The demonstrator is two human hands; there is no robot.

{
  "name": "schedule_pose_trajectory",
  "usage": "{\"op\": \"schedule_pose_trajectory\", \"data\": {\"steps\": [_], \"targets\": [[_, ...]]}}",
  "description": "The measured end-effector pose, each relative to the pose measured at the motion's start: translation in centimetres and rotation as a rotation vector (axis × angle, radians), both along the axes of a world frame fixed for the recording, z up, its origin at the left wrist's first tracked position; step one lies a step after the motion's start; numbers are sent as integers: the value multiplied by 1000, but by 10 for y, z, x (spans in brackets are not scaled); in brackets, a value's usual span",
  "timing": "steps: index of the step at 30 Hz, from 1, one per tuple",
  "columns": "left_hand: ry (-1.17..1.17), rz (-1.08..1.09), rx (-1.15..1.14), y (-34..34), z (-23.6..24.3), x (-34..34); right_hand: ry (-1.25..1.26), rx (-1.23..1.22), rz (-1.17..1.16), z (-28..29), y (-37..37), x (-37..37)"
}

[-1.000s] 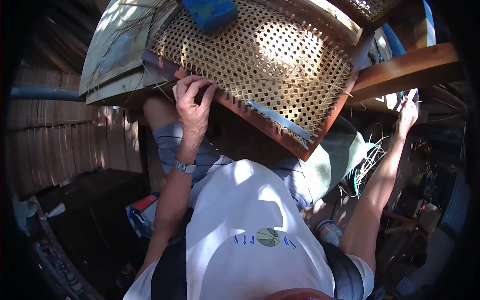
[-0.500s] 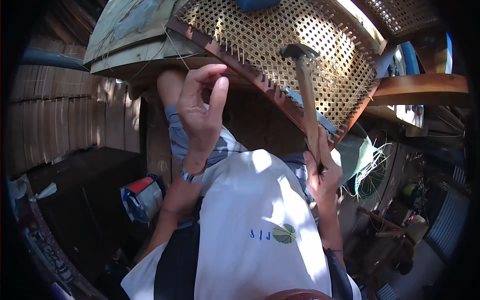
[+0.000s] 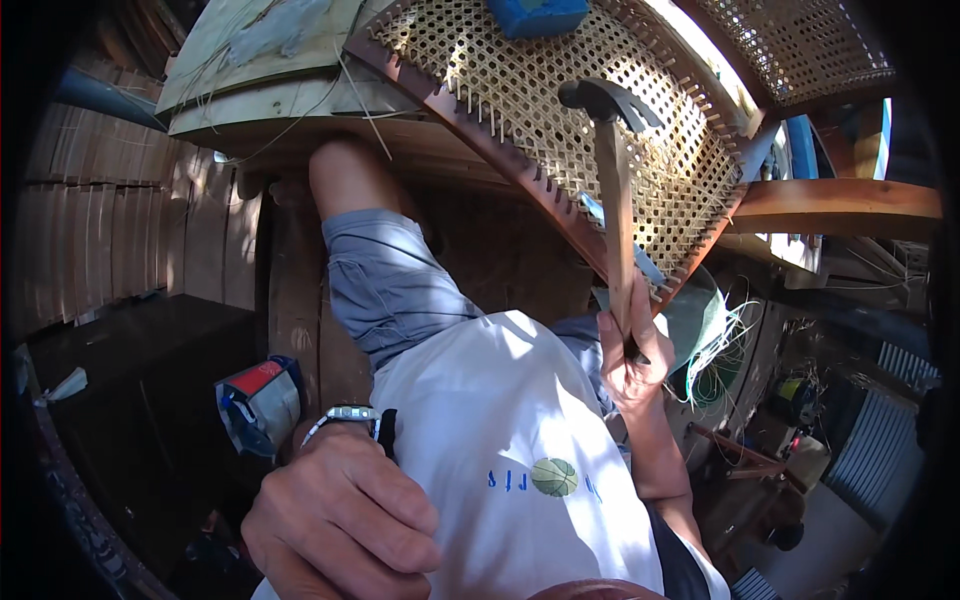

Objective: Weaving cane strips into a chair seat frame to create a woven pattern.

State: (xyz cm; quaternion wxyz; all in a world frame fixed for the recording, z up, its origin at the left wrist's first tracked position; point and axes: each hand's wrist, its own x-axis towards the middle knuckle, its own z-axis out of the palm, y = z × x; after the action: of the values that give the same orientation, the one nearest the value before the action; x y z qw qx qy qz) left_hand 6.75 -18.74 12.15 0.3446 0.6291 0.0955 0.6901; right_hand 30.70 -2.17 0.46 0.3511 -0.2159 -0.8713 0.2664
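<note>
My right hand [image 3: 638,368] is closed round the lower end of a claw hammer's [image 3: 618,195] wooden handle. The dark head points up and away from me, over a panel of woven cane [image 3: 530,85]. That cane fills a reddish-brown wooden frame [image 3: 450,108], with several pegs standing along its edges. A light-blue strip [image 3: 648,265] lies on the near corner, partly behind the handle. Close to the camera, in front of my shirt, is my left hand [image 3: 345,515]. Its fingers are curled in, and whatever they may hold is hidden.
A blue block [image 3: 540,15] rests on the cane's far part. At the left stands a pale green work surface [image 3: 250,60] with loose strands. Pale fibres [image 3: 725,345] hang from a greenish container at the right. A bag [image 3: 260,400] sits low at the left, beside a dark box [image 3: 150,370].
My left hand has come back from near the frame's edge towards me, down and close to the camera, with its fingers curling. The right hand still grips the hammer, almost in place.
</note>
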Motion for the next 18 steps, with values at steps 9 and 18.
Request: {"op": "schedule_pose_trajectory", "data": {"steps": [9,18], "targets": [[-106,-75,16,7,1,20,-267,-145,-55,-3,-2,2],[-236,80,-113,9,-15,-7,585,-343,-944,0,30,55]]}}
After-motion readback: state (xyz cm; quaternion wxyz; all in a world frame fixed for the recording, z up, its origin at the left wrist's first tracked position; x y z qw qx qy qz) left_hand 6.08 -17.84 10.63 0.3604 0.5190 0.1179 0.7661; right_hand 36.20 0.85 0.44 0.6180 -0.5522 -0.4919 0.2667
